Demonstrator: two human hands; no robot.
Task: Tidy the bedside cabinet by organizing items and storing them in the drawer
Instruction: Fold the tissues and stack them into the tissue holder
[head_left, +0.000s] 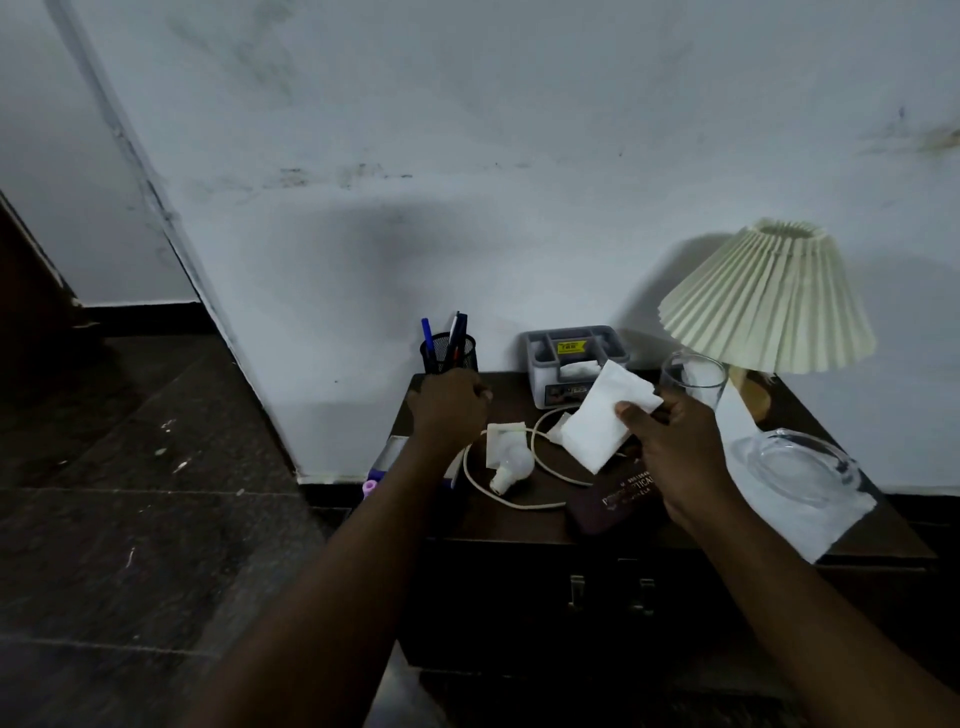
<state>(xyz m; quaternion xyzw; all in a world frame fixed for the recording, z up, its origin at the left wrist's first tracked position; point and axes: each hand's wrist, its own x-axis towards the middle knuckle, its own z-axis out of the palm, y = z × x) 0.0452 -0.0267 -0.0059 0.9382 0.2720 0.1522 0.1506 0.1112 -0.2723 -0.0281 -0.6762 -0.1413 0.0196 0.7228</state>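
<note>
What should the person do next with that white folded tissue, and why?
Probably slip the white folded tissue into the grey plastic organiser box just behind it. The right hand pinches the tissue in front of that box, another white tissue already sits in it, and the drawer below looks shut.

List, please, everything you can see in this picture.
cabinet: one, dark brown, beneath everything
pen holder: one, black mesh, back left, with pens
organiser: one, grey, back centre
lamp: one, cream pleated shade, back right
tumbler: one, clear glass, beside lamp
glass dish: one, clear, right side
bulb: one, white, centre left
cable: one, white, looped beside bulb
case: one, dark, lettered, front centre
purple item: one, left edge, partly hidden
held tissue: one, white, in right hand
left hand: at pen holder, grip hidden
right hand: pinches that tissue
</note>
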